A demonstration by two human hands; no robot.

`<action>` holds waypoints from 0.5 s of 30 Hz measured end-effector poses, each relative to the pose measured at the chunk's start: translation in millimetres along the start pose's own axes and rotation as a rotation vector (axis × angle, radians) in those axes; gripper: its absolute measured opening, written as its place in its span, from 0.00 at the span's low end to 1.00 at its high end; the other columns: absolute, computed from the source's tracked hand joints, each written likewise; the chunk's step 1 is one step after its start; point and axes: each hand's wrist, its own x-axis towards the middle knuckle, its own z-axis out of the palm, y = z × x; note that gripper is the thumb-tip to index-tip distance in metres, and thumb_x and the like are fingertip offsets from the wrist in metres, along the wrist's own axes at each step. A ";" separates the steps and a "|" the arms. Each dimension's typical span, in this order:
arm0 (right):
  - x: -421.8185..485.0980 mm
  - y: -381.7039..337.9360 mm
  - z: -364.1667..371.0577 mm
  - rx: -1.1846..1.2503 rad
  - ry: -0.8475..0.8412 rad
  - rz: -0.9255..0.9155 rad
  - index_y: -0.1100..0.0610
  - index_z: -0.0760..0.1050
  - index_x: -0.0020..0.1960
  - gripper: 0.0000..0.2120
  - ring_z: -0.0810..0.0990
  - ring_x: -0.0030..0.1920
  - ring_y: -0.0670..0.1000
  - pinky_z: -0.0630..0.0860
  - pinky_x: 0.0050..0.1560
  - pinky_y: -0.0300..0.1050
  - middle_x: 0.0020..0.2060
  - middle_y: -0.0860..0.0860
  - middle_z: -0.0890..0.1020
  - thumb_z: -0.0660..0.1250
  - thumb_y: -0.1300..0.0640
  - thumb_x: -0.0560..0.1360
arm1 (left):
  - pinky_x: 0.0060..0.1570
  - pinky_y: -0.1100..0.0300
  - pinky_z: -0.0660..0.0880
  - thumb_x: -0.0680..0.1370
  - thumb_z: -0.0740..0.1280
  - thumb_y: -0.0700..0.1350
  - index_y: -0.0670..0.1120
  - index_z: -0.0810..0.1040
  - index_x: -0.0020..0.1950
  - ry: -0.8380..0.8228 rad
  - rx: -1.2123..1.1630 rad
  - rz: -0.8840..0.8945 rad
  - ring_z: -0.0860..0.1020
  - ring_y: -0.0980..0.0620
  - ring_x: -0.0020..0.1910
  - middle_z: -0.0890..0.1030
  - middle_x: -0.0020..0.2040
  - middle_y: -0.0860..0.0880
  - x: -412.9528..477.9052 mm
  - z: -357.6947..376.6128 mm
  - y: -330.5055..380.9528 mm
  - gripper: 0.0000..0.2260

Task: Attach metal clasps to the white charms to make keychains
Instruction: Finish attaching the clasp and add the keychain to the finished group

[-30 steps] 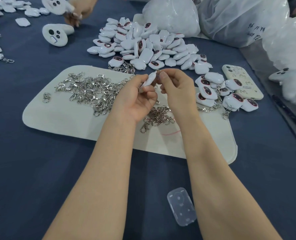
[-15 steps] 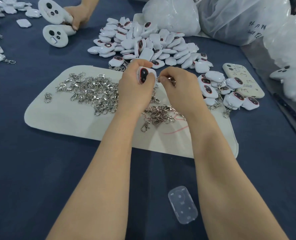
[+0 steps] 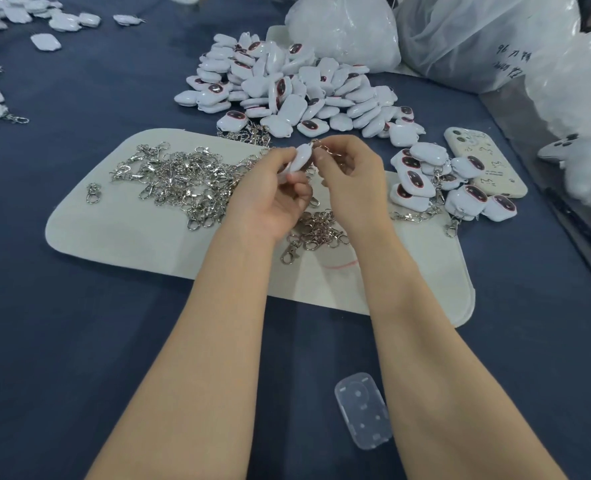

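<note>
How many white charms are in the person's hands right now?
1. The white rounded charm is pinched in the left hand, above the pale felt mat; the right hand holds a silver metal clasp at its top. Fingers could hide more.

Glossy white plastic charms (image 3: pixel 297 88); shiny metal clasps (image 3: pixel 183 178); matt pale felt-like mat (image 3: pixel 121 230); dark blue cloth (image 3: pixel 62 323)

The left hand (image 3: pixel 270 199) has rolled back from half a second ago, so the charm (image 3: pixel 302 157) it pinches now shows its white side, not its dark face. The right hand (image 3: pixel 349 181) lifts slightly, pinching the clasp (image 3: pixel 325 147) at the charm's top edge. The other person's hand and plush toys are out of view.
</note>
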 end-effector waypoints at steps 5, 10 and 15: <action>-0.8 -2.3 -0.7 0.047 0.001 -0.003 0.50 0.75 0.42 0.10 0.78 0.39 0.42 0.77 0.48 0.45 0.37 0.45 0.80 0.63 0.64 0.77 | 0.22 0.71 0.62 0.79 0.59 0.39 0.39 0.72 0.50 -0.049 -0.149 -0.086 0.63 0.61 0.20 0.69 0.39 0.49 -0.5 -2.3 1.0 0.05; 2.1 -2.1 -5.4 -0.109 -0.008 -0.051 0.55 0.76 0.47 0.05 0.76 0.39 0.42 0.74 0.48 0.37 0.38 0.44 0.79 0.63 0.62 0.78 | 0.21 0.69 0.64 0.78 0.61 0.38 0.42 0.73 0.50 0.053 0.084 0.044 0.64 0.60 0.19 0.72 0.36 0.48 -3.5 1.3 1.0 0.03; 4.7 -4.3 -14.2 -0.331 -0.065 -0.132 0.58 0.79 0.49 0.06 0.72 0.34 0.36 0.65 0.39 0.25 0.35 0.43 0.75 0.63 0.61 0.78 | 0.29 0.65 0.66 0.75 0.64 0.38 0.53 0.76 0.44 0.190 0.673 0.486 0.67 0.57 0.27 0.74 0.40 0.50 -4.4 1.0 -0.5 0.09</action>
